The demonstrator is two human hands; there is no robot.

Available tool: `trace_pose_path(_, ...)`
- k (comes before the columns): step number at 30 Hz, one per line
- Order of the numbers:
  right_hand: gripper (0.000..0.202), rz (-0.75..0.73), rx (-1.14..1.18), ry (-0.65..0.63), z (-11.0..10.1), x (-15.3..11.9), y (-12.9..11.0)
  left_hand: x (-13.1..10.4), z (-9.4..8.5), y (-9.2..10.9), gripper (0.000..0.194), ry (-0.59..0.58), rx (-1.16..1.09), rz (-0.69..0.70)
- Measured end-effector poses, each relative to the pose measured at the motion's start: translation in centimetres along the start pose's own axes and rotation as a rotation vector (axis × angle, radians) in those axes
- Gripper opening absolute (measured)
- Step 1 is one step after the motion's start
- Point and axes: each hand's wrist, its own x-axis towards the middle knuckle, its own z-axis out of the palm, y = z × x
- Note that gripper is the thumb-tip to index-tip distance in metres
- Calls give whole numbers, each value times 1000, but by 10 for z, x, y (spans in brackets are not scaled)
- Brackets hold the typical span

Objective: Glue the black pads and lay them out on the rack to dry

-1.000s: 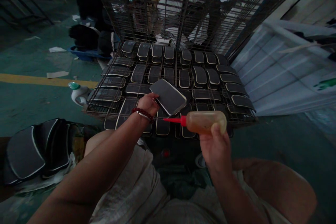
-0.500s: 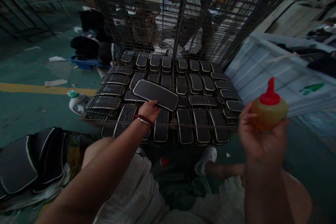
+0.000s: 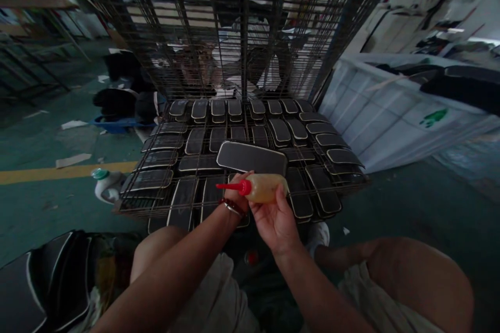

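Observation:
A squeeze bottle [image 3: 267, 188] of amber liquid with a red nozzle lies on its side in my right hand [image 3: 275, 218], its tip pointing left. Behind it, my left hand [image 3: 237, 191] is closed on the near edge of a dark, round-cornered panel [image 3: 252, 158] with a pale border; the bottle hides part of those fingers. The panel is held over a wire rack [image 3: 146, 199], where many similar panels [image 3: 182, 200] lie in rows, some stacked.
A wire mesh wall [image 3: 244, 26] rises behind the rack. On the right stands a white bin [image 3: 351, 99] with dark pieces inside. To the left are a white jug [image 3: 105, 187] with a green cap and a blue tray [image 3: 121, 124]. More dark panels [image 3: 50, 276] lie at lower left.
My right hand has brought the bottle from the far right to the middle, tipping it from upright to sideways. The panel in my left hand has shifted slightly right and turned flatter; the view has also moved.

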Motion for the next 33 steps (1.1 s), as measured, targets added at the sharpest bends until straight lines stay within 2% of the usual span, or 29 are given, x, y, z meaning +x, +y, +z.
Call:
trace_pose_path(3, 26, -23, -19, 7, 3, 8, 0, -1, 3, -5, 12, 28, -27, 30)
trace_pose_path(6, 23, -35, -40, 35, 5, 12, -7, -2, 2, -11, 9, -112, -10, 84)
trace_pose_path(8, 23, -19, -72, 25, 6, 12, -21, -2, -6, -12, 14, -236, 19, 102)
trace_pose_path(10, 25, 18, -122, 18, 6, 10, -43, -1, -18, -9, 22, -293, 60, 63)
trace_pose_path(11, 27, 49, -159, 26, 6, 7, -56, 0, -25, -6, 23, -282, 76, 31)
trace_pose_path(14, 39, 162, -324, 77, 2, -2, -101, 6, -46, 8, 13, -124, 66, -39)
trace_pose_path(16, 46, 225, -462, 76, -2, -8, -128, 8, -54, 19, 22, -70, 82, -117)
trace_pose_path(17, 47, 256, -528, 65, -5, -10, -140, 8, -56, 24, 28, -94, 111, -173)
trace_pose_path(19, 46, 330, -639, 37, -10, -13, -160, 5, -55, 29, 37, -219, 202, -286)
trace_pose_path(21, 43, 390, -717, 17, -14, -13, -175, -2, -49, 29, 37, -341, 306, -313)
trace_pose_path(24, 40, 443, -784, 5, -18, -9, -186, -10, -39, 19, 31, -416, 478, -270)
trace_pose_path(27, 40, 496, -795, 3, -19, -4, -186, -12, -30, 4, 39, -449, 601, -243)
trace_pose_path(30, 44, 525, -782, 18, -21, -2, -181, -9, -26, -5, 44, -471, 623, -190)
trace_pose_path(33, 49, 462, -793, 51, -22, -6, -183, -10, -26, -6, 43, -498, 599, -154)
